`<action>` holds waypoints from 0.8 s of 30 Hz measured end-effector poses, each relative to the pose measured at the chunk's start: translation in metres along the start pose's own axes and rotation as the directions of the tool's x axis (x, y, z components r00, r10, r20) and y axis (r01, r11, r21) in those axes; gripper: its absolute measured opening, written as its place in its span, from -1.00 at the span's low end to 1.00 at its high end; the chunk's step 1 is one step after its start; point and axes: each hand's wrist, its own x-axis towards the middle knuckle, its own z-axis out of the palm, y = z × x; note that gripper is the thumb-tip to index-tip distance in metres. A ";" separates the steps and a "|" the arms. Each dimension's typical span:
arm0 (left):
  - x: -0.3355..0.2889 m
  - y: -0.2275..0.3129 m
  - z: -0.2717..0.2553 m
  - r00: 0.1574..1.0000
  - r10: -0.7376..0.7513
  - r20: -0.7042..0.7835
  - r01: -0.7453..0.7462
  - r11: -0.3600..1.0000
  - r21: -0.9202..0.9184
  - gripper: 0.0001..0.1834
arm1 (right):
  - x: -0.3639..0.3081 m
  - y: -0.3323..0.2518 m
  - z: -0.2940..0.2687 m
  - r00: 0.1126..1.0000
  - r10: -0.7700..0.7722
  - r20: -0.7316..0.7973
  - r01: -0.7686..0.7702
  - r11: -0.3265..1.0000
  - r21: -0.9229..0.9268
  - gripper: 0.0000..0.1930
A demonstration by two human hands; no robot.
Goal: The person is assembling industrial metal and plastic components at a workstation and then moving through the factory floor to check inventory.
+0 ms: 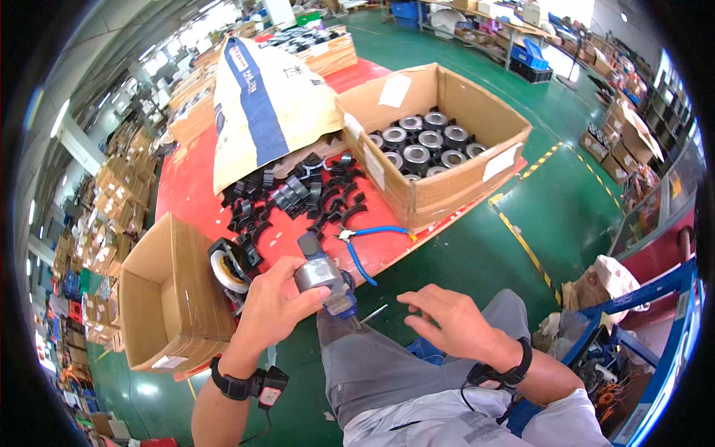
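My left hand (278,302) is closed on a short silver metal cylinder (319,274), thumb across its near side. The cylinder sits against a blue clamp-like fixture (343,304), which looks like a small vise at the table edge; how they join is hidden. From the fixture's foot a thin silver rod (375,314) sticks out to the right. My right hand (454,325) hovers over my lap, right of the rod, fingers apart with nothing visible in them. Blue-handled pliers (360,257) lie just beyond the fixture, jaws by a heap of black plastic half-rings (296,195).
On the red table (186,179) a cardboard box (417,197) holds several silver-and-black round parts (430,140). A cream sack (298,112) with a blue stripe lies behind the heap. At left stand a tape dispenser (229,270) and an open carton (201,298). A blue rack (674,335) is at right.
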 end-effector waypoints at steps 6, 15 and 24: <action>0.009 -0.024 0.007 0.996 0.089 0.009 -0.088 0.969 0.230 -0.53 | -0.010 -0.007 0.008 1.000 -0.021 0.018 0.020 0.999 0.038 -0.64; 0.009 -0.016 0.011 0.983 0.178 0.039 -0.178 0.891 0.419 -0.50 | -0.020 0.007 0.084 0.978 0.032 0.207 -0.007 0.993 -0.121 -0.40; -0.063 -0.037 -0.011 0.949 -0.041 -0.312 0.045 0.999 0.006 -0.45 | -0.017 0.015 0.083 0.938 0.128 0.323 -0.147 0.988 0.037 -0.36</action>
